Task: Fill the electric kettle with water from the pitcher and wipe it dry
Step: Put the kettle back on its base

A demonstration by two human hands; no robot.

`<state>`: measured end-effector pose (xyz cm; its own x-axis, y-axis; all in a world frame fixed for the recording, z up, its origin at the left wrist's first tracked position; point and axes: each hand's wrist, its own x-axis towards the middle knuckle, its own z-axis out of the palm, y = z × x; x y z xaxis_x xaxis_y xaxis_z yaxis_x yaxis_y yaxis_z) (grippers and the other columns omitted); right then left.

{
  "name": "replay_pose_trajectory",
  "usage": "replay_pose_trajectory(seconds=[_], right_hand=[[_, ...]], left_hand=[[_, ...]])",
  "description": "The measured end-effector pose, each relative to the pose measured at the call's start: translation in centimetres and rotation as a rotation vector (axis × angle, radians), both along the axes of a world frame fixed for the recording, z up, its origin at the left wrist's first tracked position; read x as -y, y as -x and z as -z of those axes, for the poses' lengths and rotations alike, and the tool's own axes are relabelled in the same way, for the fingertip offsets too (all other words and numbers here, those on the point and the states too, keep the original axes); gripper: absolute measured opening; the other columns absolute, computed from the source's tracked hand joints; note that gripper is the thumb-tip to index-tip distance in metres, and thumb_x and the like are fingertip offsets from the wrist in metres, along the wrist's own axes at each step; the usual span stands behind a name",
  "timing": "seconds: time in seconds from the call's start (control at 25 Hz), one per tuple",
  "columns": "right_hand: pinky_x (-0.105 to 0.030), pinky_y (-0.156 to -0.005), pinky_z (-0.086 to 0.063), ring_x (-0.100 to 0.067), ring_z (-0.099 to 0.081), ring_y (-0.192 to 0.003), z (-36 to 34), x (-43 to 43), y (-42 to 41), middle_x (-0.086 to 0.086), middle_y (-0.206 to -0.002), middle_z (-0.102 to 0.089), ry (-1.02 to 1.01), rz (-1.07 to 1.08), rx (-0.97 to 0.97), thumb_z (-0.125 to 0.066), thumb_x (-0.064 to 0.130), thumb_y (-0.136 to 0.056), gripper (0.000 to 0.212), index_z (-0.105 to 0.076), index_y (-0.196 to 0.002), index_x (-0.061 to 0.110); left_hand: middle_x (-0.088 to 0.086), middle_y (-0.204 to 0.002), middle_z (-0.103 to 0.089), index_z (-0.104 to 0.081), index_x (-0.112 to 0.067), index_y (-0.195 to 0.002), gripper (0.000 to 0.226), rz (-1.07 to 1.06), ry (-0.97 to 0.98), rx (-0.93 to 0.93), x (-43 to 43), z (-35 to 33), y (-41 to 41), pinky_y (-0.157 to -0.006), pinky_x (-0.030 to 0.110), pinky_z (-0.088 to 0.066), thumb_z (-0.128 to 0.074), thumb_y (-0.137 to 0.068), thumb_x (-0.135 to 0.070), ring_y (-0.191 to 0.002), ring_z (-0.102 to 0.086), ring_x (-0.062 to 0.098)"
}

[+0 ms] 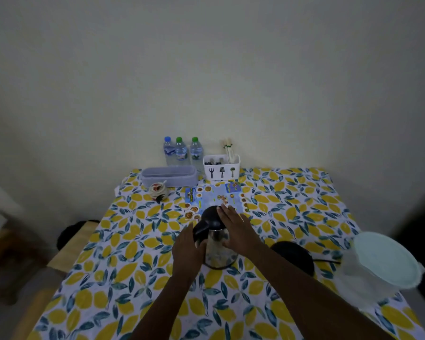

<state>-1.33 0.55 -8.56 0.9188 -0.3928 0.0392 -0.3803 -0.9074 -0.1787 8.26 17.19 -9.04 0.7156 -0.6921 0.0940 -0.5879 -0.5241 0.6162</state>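
A steel electric kettle [219,251] with a black lid and black handle stands in the middle of the lemon-print tablecloth [123,278]. My left hand [188,251] grips the kettle's black handle on its left side. My right hand [236,229] lies over the lid and the right of the kettle's top, fingers spread. The kettle's black round base [295,256] with its cord sits just to the right, behind my right forearm. A clear plastic pitcher with a pale green lid [383,261] stands at the table's right edge.
Against the far wall stand three water bottles [182,150], a white cutlery holder [221,168] and a grey oblong box [168,175]. A small patterned jar [158,191] and a colourful menu sheet [216,197] lie beyond the kettle. A wooden bench [66,244] is left of the table.
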Motion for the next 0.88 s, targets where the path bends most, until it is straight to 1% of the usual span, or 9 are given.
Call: replay_pose_trajectory(seconds=[0.16,0.28,0.32,0.4,0.48,0.56,0.64,0.72,0.88], right_hand=[[-0.050,-0.114,-0.026,-0.027,-0.008,-0.149,1.1,0.4,-0.7,-0.003,-0.161,-0.013,-0.117,-0.002,0.099,-0.068,0.027,-0.083,0.091,-0.009,-0.151,0.017],[-0.048,-0.110,-0.034,-0.026,-0.012,-0.148,1.5,0.2,-0.5,0.002,-0.160,-0.018,-0.228,0.011,0.191,-0.073,0.021,-0.079,0.093,-0.013,-0.150,0.021],[-0.047,-0.111,-0.035,-0.024,-0.009,-0.148,1.6,0.1,-0.4,0.004,-0.160,-0.016,-0.282,0.013,0.224,-0.074,0.017,-0.079,0.094,-0.013,-0.151,0.022],[-0.045,-0.113,-0.035,-0.018,-0.004,-0.147,1.8,-0.2,0.1,0.011,-0.158,-0.011,-0.365,0.021,0.283,-0.072,0.012,-0.080,0.092,-0.013,-0.150,0.023],[-0.044,-0.113,-0.036,-0.012,-0.002,-0.145,1.9,-0.3,1.1,0.017,-0.153,-0.010,-0.393,0.059,0.332,-0.073,0.015,-0.081,0.091,-0.014,-0.150,0.025],[-0.042,-0.112,-0.036,-0.011,-0.002,-0.145,1.7,-0.2,2.6,0.016,-0.153,-0.011,-0.398,0.114,0.386,-0.074,0.019,-0.080,0.091,-0.016,-0.150,0.027],[-0.041,-0.112,-0.034,-0.014,-0.004,-0.146,1.3,0.1,4.3,0.009,-0.157,-0.015,-0.400,0.171,0.440,-0.073,0.021,-0.081,0.088,-0.018,-0.149,0.028],[-0.038,-0.111,-0.035,-0.015,-0.003,-0.148,0.8,0.5,6.2,0.000,-0.160,-0.016,-0.415,0.230,0.481,-0.073,0.020,-0.082,0.086,-0.019,-0.148,0.032],[-0.025,-0.107,-0.036,-0.005,0.003,-0.145,0.4,1.7,10.5,0.001,-0.162,-0.011,-0.415,0.350,0.533,-0.075,0.015,-0.080,0.093,-0.016,-0.146,0.040]], left_hand=[[0.013,-0.117,-0.056,-0.050,-0.007,-0.125,0.036,-0.009,0.062,-0.196,0.9,0.7,-1.7,-0.086,0.041,-0.048,-0.061,-0.094,-0.021,-0.105,-0.057,0.031],[0.007,-0.076,-0.050,-0.056,-0.009,-0.093,0.015,-0.029,0.149,-0.356,1.6,0.6,-1.9,-0.065,0.032,-0.039,-0.064,-0.092,-0.021,-0.072,-0.051,0.027],[0.005,-0.066,-0.041,-0.051,-0.011,-0.079,0.022,-0.016,0.202,-0.368,1.7,0.6,-1.7,-0.060,0.030,-0.033,-0.065,-0.092,-0.021,-0.062,-0.044,0.024],[0.002,-0.058,-0.032,-0.040,-0.014,-0.068,0.035,-0.020,0.281,-0.359,1.7,0.9,-1.2,-0.055,0.029,-0.028,-0.066,-0.091,-0.018,-0.054,-0.035,0.021],[-0.001,-0.058,-0.035,-0.042,-0.015,-0.070,0.032,-0.035,0.304,-0.356,1.8,1.0,-0.5,-0.056,0.029,-0.030,-0.066,-0.091,-0.019,-0.053,-0.038,0.021],[0.000,-0.070,-0.049,-0.052,-0.014,-0.087,0.019,-0.047,0.269,-0.377,2.4,0.8,0.4,-0.061,0.029,-0.037,-0.066,-0.090,-0.025,-0.064,-0.051,0.022],[0.003,-0.085,-0.057,-0.054,-0.013,-0.102,0.025,-0.009,0.252,-0.407,3.3,0.2,1.2,-0.068,0.031,-0.041,-0.068,-0.089,-0.029,-0.078,-0.058,0.024],[0.001,-0.090,-0.059,-0.055,-0.016,-0.104,0.027,0.063,0.261,-0.434,4.6,-0.7,2.0,-0.068,0.029,-0.044,-0.069,-0.088,-0.032,-0.083,-0.060,0.020],[0.001,-0.096,-0.062,-0.057,-0.019,-0.103,0.026,0.218,0.224,-0.518,8.0,-1.7,3.9,-0.070,0.026,-0.046,-0.070,-0.087,-0.034,-0.088,-0.062,0.016]])
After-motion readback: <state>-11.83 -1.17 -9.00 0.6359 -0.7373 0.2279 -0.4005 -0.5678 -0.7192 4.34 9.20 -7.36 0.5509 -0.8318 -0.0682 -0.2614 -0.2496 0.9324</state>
